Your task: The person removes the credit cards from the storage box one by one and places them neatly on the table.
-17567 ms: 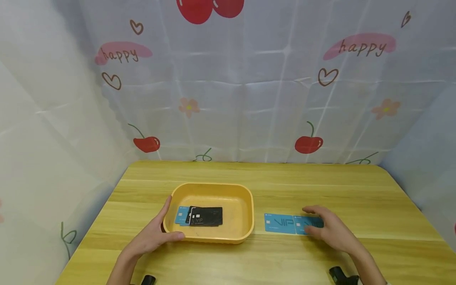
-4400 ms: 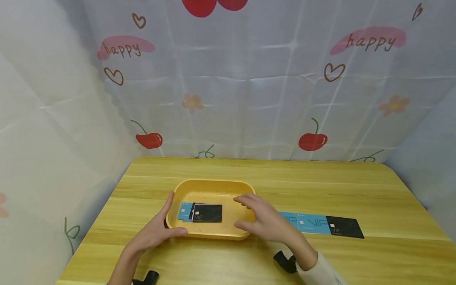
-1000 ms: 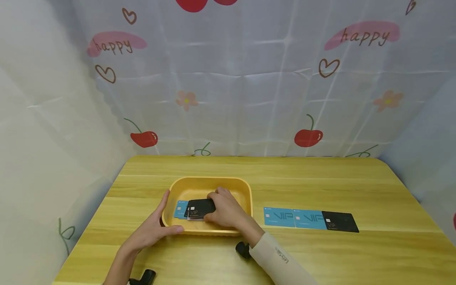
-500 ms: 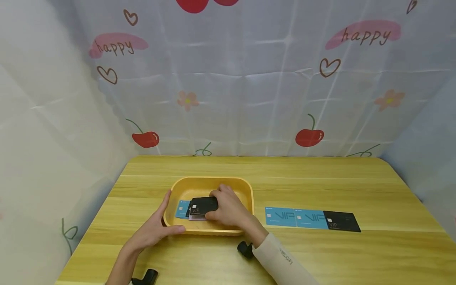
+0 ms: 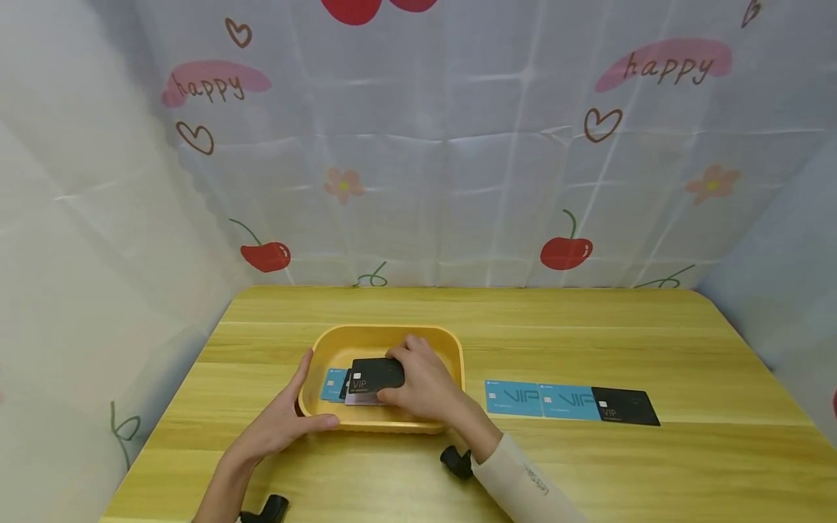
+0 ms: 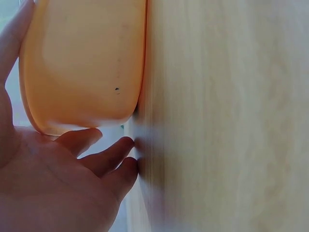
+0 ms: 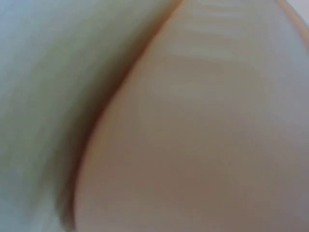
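Observation:
My left hand point(image 5: 277, 421) braces the left end of a yellow plastic tray point(image 5: 386, 343), thumb along the near rim and index finger along the side. In the left wrist view its other fingers lie fairly straight beside the tray wall point(image 6: 82, 63). Inside the tray, my right hand point(image 5: 425, 385) pinches the right edge of a black VIP card point(image 5: 376, 376), which is slightly tilted. Below it lie a pale lavender card point(image 5: 360, 399), a blue card point(image 5: 334, 383) and another dark card, partly hidden. The right wrist view has only the blurred tray wall point(image 7: 203, 135).
Right of the tray, a blue VIP card point(image 5: 512, 398), a second blue card point(image 5: 567, 402) and a black VIP card point(image 5: 625, 406) form a row on the wooden table point(image 5: 588, 334). A printed curtain point(image 5: 445, 174) hangs behind. Black wrist-worn pieces point(image 5: 267, 510) show near both forearms.
A black card now ends the row where only two blue cards showed 17.6 s ago. My right hand reached into the tray, and its black card has risen slightly rightward. Left hand stays put.

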`<move>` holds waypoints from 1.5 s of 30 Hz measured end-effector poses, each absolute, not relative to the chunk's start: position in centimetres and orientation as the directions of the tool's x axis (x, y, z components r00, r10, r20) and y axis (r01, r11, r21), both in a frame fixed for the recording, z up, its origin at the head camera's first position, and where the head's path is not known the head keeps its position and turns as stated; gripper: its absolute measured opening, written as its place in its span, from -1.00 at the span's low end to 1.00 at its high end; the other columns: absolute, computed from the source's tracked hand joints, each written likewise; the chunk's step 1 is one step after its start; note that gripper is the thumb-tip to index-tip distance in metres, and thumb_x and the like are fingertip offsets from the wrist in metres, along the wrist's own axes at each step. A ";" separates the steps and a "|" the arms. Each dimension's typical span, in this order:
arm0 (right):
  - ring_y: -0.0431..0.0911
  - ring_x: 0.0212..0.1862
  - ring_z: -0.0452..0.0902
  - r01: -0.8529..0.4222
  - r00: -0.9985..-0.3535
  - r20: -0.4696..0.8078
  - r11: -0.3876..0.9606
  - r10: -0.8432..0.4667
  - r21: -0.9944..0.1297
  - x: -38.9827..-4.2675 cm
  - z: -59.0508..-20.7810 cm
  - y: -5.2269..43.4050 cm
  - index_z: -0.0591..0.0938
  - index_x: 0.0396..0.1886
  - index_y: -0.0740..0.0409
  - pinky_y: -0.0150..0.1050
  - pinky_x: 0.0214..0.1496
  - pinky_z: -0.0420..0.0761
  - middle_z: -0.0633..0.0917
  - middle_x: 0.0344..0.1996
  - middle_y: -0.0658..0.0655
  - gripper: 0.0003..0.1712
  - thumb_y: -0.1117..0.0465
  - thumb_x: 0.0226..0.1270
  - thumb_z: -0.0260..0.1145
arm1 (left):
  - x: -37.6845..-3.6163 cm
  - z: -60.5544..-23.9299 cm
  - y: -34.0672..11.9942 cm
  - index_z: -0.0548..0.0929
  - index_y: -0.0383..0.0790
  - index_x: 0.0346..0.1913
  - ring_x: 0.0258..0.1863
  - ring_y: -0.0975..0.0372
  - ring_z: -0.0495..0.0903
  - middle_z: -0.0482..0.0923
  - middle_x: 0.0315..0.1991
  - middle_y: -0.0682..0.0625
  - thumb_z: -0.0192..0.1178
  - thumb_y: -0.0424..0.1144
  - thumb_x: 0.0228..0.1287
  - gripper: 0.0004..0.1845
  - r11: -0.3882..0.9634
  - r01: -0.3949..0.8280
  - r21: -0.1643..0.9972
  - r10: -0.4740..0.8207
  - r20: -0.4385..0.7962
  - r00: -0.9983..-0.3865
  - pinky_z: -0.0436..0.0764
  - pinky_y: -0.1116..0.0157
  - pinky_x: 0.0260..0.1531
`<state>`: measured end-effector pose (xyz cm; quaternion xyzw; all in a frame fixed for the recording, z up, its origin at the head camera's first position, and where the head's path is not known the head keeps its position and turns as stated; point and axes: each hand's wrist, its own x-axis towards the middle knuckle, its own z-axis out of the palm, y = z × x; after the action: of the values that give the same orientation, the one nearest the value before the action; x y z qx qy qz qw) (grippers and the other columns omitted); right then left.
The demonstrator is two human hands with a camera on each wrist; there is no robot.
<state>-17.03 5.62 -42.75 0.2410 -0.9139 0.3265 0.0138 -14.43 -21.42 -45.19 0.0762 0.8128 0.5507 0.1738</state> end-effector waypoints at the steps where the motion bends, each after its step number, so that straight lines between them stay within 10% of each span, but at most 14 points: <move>1: -0.09 -0.08 0.32 -0.450 -0.884 0.187 0.668 -0.429 -0.593 -16.9 -42.6 5.8 0.65 0.10 0.19 -0.20 -0.10 0.42 0.49 -0.11 0.02 -0.36 0.00 0.04 0.56 | -14.4 -45.1 -21.4 -0.41 0.02 0.58 0.45 -0.06 0.08 -0.39 0.57 -0.16 0.45 -0.14 0.16 0.28 0.383 -0.066 0.922 0.314 -0.197 -0.929 0.13 -0.06 0.32; 45: -0.14 -0.04 0.37 -0.365 -0.924 0.181 0.629 -0.338 -0.687 -10.8 -41.3 15.2 0.67 0.07 0.15 -0.11 -0.06 0.53 0.48 -0.10 -0.10 -0.40 0.07 0.01 0.62 | -14.5 -45.5 -21.5 -0.45 0.02 0.57 0.42 -0.05 0.15 -0.40 0.57 -0.16 0.43 -0.16 0.19 0.27 0.355 -0.062 0.933 0.336 -0.189 -0.923 0.17 -0.05 0.30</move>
<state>-10.81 15.17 -41.30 0.1947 -0.9022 0.3845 0.0170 -14.49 -21.45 -45.51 0.0853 0.8039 0.5613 0.1772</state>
